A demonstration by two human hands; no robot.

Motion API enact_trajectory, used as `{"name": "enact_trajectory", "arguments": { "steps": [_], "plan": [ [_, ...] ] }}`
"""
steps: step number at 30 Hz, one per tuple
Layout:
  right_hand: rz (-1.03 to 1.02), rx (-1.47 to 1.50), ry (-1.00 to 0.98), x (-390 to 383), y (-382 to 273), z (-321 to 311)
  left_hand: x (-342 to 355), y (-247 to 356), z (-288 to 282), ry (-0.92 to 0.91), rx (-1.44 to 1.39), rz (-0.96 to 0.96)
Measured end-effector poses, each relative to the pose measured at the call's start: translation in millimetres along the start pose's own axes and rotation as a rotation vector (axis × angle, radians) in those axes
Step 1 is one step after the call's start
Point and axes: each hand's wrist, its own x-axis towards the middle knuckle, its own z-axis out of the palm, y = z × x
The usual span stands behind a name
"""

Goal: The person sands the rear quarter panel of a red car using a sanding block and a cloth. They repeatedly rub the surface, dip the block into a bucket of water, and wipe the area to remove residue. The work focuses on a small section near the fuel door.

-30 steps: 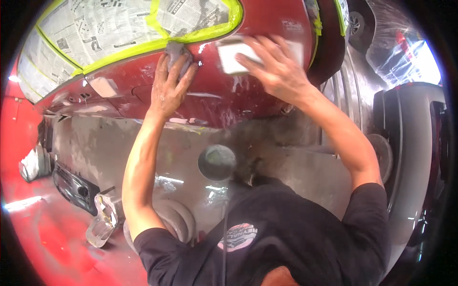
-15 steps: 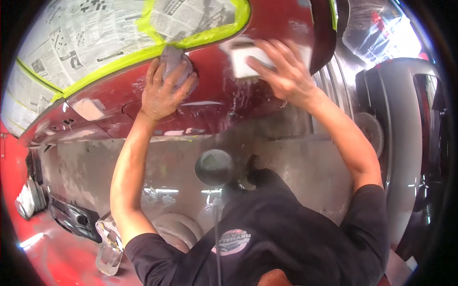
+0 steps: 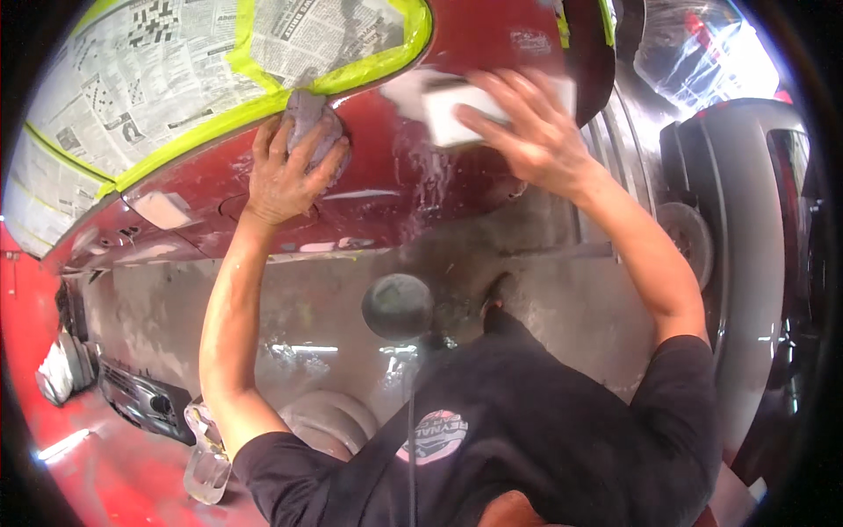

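Head view: grey cloth (image 3: 307,107) bunched beneath the clasping left hand (image 3: 285,180), white block (image 3: 445,121) under the gripping right hand (image 3: 540,139)

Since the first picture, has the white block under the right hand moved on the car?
Yes: the white block and right hand have shifted right, judged against the rounded end of the yellow-green tape.

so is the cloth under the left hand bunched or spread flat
Bunched: the grey cloth makes a thick lump under the left hand.
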Motion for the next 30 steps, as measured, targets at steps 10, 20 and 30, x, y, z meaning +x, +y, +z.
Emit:
{"name": "enact_trajectory", "arguments": {
  "steps": [10, 20, 30],
  "plan": [
    [0.025, 0.011, -0.017, 0.2, -0.5, -0.3, -0.8, 0.2, 4.7, 0.033, -0.006, -0.017],
    [-0.018, -0.012, -0.045, 4.3, 5.2, 0.6, 1.0, -2.6, 9.0, 0.066, 0.003, -0.027],
    [-0.001, 0.001, -0.038, -5.4, -3.5, 5.2, 3.0, -2.4, 6.7, 0.048, 0.006, -0.030]
  ]
}}
